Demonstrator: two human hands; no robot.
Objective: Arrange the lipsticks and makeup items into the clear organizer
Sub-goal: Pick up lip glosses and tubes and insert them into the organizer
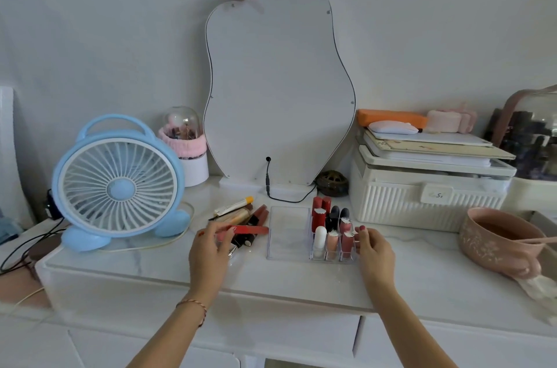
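Note:
The clear organizer (287,235) sits on the white dresser top, in front of the mirror. Its right-hand slots hold several upright lipsticks and tubes (331,229); its wide left compartment holds nothing. My left hand (208,250) pinches a flat red lipstick stick (251,229) lying level, just left of the organizer. Behind that hand lies a loose pile of makeup items (241,214): a yellow-capped tube, gold and red sticks, dark tubes. My right hand (373,250) rests against the organizer's right wall, fingers curled on it.
A blue desk fan (119,183) stands at the left with cables trailing. A pear-shaped mirror (277,87) leans on the wall behind. A ribbed white box (428,198) with stacked things stands on the right, and a pink bowl (497,239) sits at the far right.

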